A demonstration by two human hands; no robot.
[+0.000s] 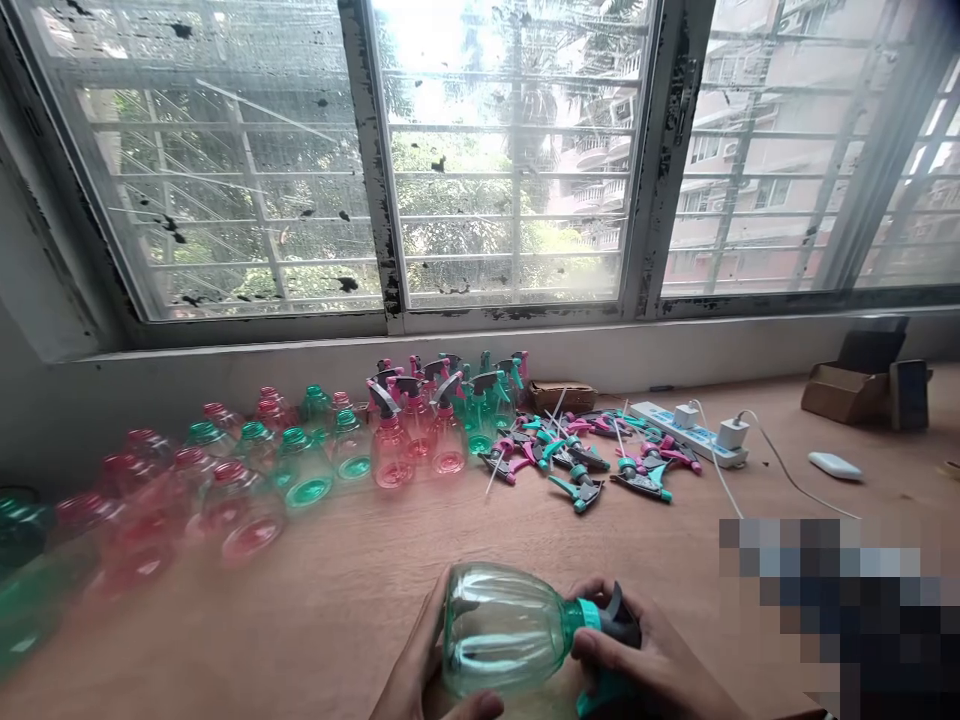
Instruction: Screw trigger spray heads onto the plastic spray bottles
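A clear green spray bottle (506, 628) lies on its side between my two hands, low in the head view. Around its base end, my left hand (424, 660) is closed, thumb along the underside. My right hand (637, 640) grips the black and teal trigger sprayer (616, 625) at the bottle's neck, fingers wrapped over the teal collar. The sprayer sits on the neck; how tightly cannot be seen. Beyond my hands lies a pile of loose trigger sprayers (577, 455) in pink, teal and black. Left of the pile stand several bottles with sprayers fitted (416, 425).
Several open pink and green bottles (244, 510) stand at the left. At the right are a white power strip (690, 435) with chargers, a white computer mouse (835, 466), and a cardboard box (844, 390) with a phone (909, 395) against it. A window (510, 318) runs behind the table.
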